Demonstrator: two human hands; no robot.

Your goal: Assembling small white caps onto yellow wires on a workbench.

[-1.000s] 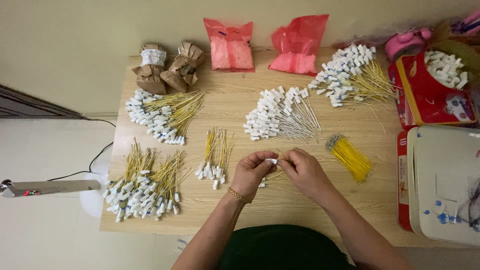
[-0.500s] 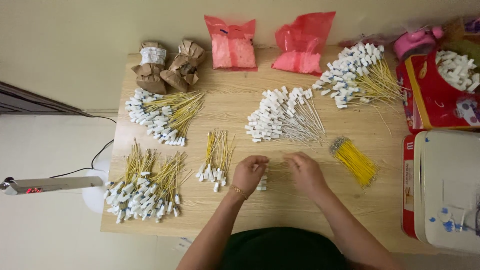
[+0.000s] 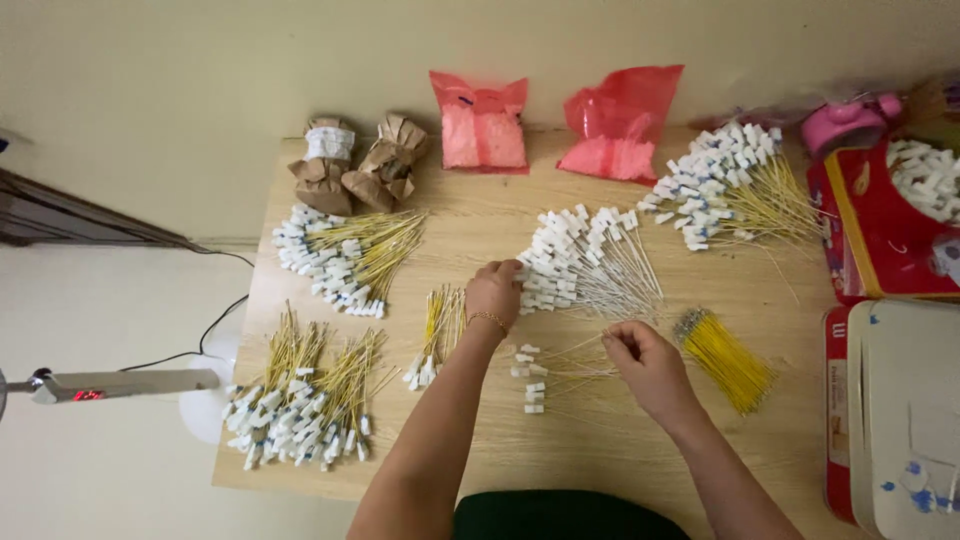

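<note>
My left hand point(image 3: 494, 290) reaches forward to the near left edge of a pile of white-tagged thin wires point(image 3: 590, 262) in the table's middle, fingers curled on some tags. My right hand point(image 3: 640, 357) hovers lower right, fingers pinched over a few loose white-tagged wires point(image 3: 545, 375) lying on the wood. A small bunch of yellow wires with white tags point(image 3: 435, 335) lies left of my left wrist. A bundle of plain yellow wires point(image 3: 727, 357) rests just right of my right hand.
On the wooden table point(image 3: 480, 440): more tagged-wire heaps at the far right point(image 3: 730, 185), the left point(image 3: 345, 255) and the near left point(image 3: 300, 405). Two pink bags point(image 3: 480, 122) and brown paper bundles point(image 3: 360, 165) line the wall. A red box point(image 3: 880, 230) and white machine point(image 3: 905, 410) stand right.
My hands have parted from together near the table's front. The left has reached forward to the middle pile; the right has drifted right. Loose tagged wires now lie between them.
</note>
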